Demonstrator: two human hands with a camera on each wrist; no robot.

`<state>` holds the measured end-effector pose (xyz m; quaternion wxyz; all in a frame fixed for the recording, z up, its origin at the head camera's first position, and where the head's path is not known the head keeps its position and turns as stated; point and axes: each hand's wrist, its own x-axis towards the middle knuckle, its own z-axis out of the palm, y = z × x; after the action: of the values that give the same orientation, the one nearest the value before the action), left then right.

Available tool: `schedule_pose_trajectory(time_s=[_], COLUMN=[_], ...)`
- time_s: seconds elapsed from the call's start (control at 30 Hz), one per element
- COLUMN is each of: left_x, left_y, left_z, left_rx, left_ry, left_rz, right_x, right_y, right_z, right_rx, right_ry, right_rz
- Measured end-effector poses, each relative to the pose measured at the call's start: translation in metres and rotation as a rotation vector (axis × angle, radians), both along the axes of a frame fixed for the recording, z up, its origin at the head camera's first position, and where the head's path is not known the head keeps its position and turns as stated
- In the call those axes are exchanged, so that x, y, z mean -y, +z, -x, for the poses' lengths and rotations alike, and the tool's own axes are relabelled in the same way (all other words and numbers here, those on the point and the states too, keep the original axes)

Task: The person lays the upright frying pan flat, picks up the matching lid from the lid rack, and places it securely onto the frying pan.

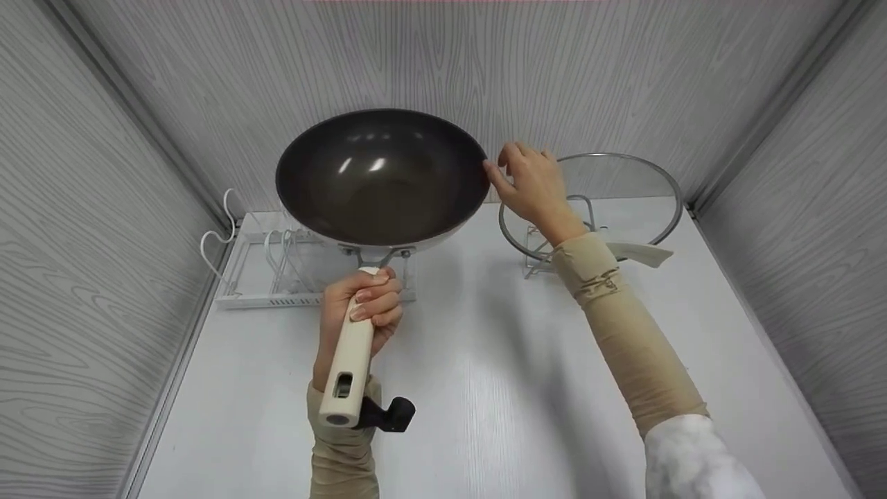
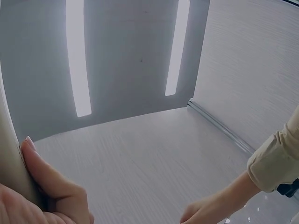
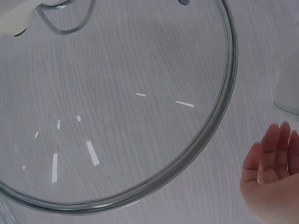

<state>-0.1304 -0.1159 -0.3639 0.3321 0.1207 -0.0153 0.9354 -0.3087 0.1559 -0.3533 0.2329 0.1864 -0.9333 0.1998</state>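
Observation:
A wok (image 1: 382, 177) with a dark inside and pale outside is held up at a tilt, its inside facing the head camera. My left hand (image 1: 362, 305) grips its cream handle (image 1: 350, 353), fingers curled round the upper part. At the wok's right rim is my right hand (image 1: 533, 181), its fingers loosely bent; in the head view a fingertip meets the rim, though firm contact is unclear. Behind that hand a glass lid (image 1: 634, 197) with a grey rim and a cream handle (image 1: 641, 254) leans upright in a wire stand (image 1: 537, 256).
A white wire rack (image 1: 253, 301) stands at the back left, partly hidden by the wok. Grey wood-grain walls (image 1: 90, 312) enclose the white tabletop (image 1: 471, 416) at the back and both sides. A black mount (image 1: 391, 414) sits by the left wrist.

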Motion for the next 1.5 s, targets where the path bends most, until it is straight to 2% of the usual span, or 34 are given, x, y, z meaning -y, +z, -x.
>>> schedule_pose_trajectory(time_s=[0.07, 0.17, 0.23, 0.33, 0.5, 0.63, 0.77, 0.87, 1.03, 1.5], left_x=[0.000, 0.000, 0.001, 0.003, 0.005, 0.007, 0.009, 0.010, 0.012, 0.016], left_y=[0.000, -0.001, -0.001, -0.002, -0.003, -0.005, -0.007, -0.008, -0.009, -0.012], left_z=[-0.001, -0.002, -0.003, -0.003, -0.001, -0.002, -0.004, -0.004, -0.004, 0.002], left_rx=[-0.002, -0.015, -0.024, -0.033, -0.039, -0.032, -0.032, -0.031, -0.043, -0.152], left_ry=[0.000, -0.013, -0.026, -0.039, -0.043, -0.038, -0.031, -0.036, -0.057, -0.201], left_rz=[-0.004, -0.017, -0.022, -0.022, -0.033, -0.035, -0.059, -0.067, -0.044, -0.016], right_x=[0.002, 0.006, 0.007, 0.007, 0.006, 0.006, 0.006, 0.004, -0.002, -0.015], right_y=[0.000, -0.001, -0.001, -0.002, -0.004, -0.007, -0.009, -0.011, -0.014, -0.017], right_z=[0.002, 0.004, 0.004, 0.003, 0.001, -0.002, -0.005, -0.009, -0.019, -0.048], right_rx=[0.126, 0.310, 0.389, 0.463, 0.511, 0.533, 0.543, 0.530, 0.493, 0.367], right_ry=[-0.018, 0.006, 0.026, 0.050, 0.083, 0.117, 0.167, 0.169, 0.117, 0.009], right_rz=[0.013, 0.062, 0.097, 0.149, 0.231, 0.325, 0.465, 0.532, 0.547, 0.607])
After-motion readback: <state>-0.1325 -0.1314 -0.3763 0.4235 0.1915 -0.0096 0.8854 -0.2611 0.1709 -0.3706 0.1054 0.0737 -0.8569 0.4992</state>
